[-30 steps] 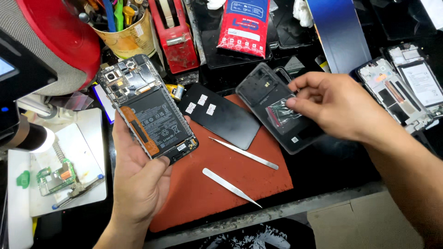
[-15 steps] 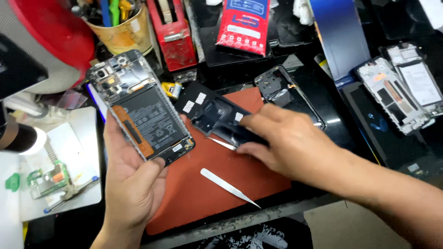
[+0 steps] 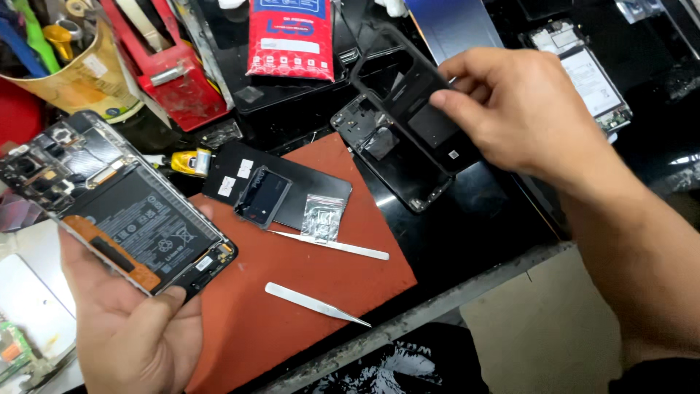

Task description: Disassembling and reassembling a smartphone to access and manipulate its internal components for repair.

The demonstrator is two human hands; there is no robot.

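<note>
Two hands grip: left hand [image 3: 131, 321] clasps glossy opened phone [image 3: 117, 204]; right hand [image 3: 525, 109] pinches matte black cover [image 3: 415, 95].

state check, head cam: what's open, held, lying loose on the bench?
opened phone: back off, battery and board exposed, held in left hand
black back cover: lifted off the bench, pinched in right hand
black frame: lying flat, beneath the cover
tweezers: loose on the red mat
camera bezel: resting on a black panel
small clear bag: lying flat on mat
</note>
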